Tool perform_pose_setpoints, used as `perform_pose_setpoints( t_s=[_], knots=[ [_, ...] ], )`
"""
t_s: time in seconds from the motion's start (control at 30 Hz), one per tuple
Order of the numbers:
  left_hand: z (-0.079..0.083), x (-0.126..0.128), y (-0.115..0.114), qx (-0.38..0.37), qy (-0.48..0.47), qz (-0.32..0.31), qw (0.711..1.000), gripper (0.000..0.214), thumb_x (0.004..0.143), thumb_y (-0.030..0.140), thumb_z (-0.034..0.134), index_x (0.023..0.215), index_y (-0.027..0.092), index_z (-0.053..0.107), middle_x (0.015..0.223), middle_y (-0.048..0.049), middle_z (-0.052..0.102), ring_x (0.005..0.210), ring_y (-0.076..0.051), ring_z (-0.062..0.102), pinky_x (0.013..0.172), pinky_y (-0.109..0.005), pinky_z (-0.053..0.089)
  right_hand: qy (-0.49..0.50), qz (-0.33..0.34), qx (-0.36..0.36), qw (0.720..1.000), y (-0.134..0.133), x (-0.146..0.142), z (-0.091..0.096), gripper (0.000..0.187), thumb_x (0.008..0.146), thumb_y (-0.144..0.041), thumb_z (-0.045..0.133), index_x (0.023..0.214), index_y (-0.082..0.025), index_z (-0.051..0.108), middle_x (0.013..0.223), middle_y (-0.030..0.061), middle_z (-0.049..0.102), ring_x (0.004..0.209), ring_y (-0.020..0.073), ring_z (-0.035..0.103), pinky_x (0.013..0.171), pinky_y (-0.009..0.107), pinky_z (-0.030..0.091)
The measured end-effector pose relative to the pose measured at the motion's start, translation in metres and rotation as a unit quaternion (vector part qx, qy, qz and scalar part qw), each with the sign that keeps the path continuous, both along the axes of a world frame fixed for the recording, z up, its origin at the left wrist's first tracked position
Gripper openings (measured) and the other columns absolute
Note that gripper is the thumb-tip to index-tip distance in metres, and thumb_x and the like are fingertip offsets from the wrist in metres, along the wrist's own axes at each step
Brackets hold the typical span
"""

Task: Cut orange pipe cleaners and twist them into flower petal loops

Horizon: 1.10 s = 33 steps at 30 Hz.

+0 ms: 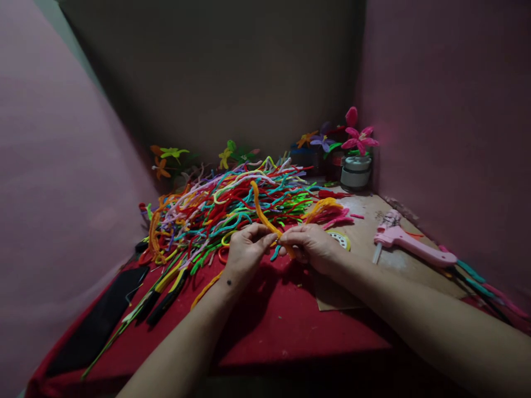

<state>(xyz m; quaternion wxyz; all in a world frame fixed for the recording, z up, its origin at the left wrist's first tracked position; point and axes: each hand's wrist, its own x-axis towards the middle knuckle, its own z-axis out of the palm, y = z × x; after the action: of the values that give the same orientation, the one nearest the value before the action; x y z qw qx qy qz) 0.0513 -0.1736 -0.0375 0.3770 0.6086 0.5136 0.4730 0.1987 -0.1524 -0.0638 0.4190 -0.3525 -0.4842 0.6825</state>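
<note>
An orange pipe cleaner (pixel 259 210) is pinched between my two hands over the red-covered table (pixel 286 331). One end rises, slightly curved, above my fingers; a lower part shows beneath my right fingers. My left hand (pixel 248 249) grips it between thumb and forefinger, the fingertips meeting those of my right hand (pixel 309 243), also closed on it. A short teal pipe cleaner (pixel 275 252) shows just below the fingertips. Behind my hands spreads a heap of multicoloured pipe cleaners (pixel 232 190). Another orange strand (pixel 206 290) lies partly behind my left wrist.
On the right, a pink glue gun (pixel 410 246) rests on a board (pixel 365 213), near a round yellow-rimmed disc (pixel 341 240). Pliers (pixel 168 293) and a flat black object (pixel 97 320) lie left. Pink fuzzy flower (pixel 360 139) stands above a jar (pixel 355 172) at the back.
</note>
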Motion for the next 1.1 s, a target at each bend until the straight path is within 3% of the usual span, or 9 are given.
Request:
perform_pose_setpoints(
  t_s=[0.2,0.63,0.87,1.1],
  knots=[
    [-0.007,-0.001,0.002,0.056,0.034,0.01,0.998,0.017,0.067,0.03,0.063,0.068,0.013,0.06,0.055,0.0022,0.053,0.047,-0.006,0.039,0.043,-0.018,0.03,0.013,0.009,0.003,1.0,0.001,-0.001,-0.003,0.013,0.063,-0.023,0.059,0.057,-0.012,0.059,0.044,-0.0001,0.057,0.028,0.0031,0.028,0.029,0.02,0.016],
    [-0.004,-0.001,0.003,0.068,0.039,-0.022,0.997,0.015,0.067,0.028,0.064,0.066,0.014,0.06,0.055,0.0028,0.052,0.05,-0.007,0.043,0.047,-0.019,0.035,0.023,0.037,-0.004,0.999,0.0,0.0,0.001,0.01,0.063,-0.021,0.058,0.059,-0.013,0.057,0.045,0.0003,0.058,0.028,0.0041,0.031,0.029,0.02,0.018],
    [-0.013,-0.005,0.007,0.21,0.123,-0.026,0.969,0.006,0.074,0.018,0.056,0.074,0.017,0.063,0.072,-0.0003,0.054,0.066,-0.01,0.051,0.062,-0.021,0.043,0.015,0.032,0.007,0.999,0.001,0.0,-0.001,0.009,0.063,-0.019,0.057,0.057,-0.013,0.055,0.047,0.0002,0.059,0.029,0.0042,0.029,0.03,0.02,0.017],
    [-0.012,-0.014,0.014,0.308,0.203,-0.039,0.929,0.01,0.076,0.018,0.057,0.08,0.019,0.066,0.072,-0.0007,0.049,0.066,-0.01,0.048,0.057,-0.02,0.04,0.014,0.045,0.016,0.999,0.001,0.0,-0.002,0.011,0.064,-0.02,0.058,0.056,-0.013,0.055,0.045,0.0001,0.058,0.029,0.0044,0.031,0.03,0.02,0.018]
  ],
)
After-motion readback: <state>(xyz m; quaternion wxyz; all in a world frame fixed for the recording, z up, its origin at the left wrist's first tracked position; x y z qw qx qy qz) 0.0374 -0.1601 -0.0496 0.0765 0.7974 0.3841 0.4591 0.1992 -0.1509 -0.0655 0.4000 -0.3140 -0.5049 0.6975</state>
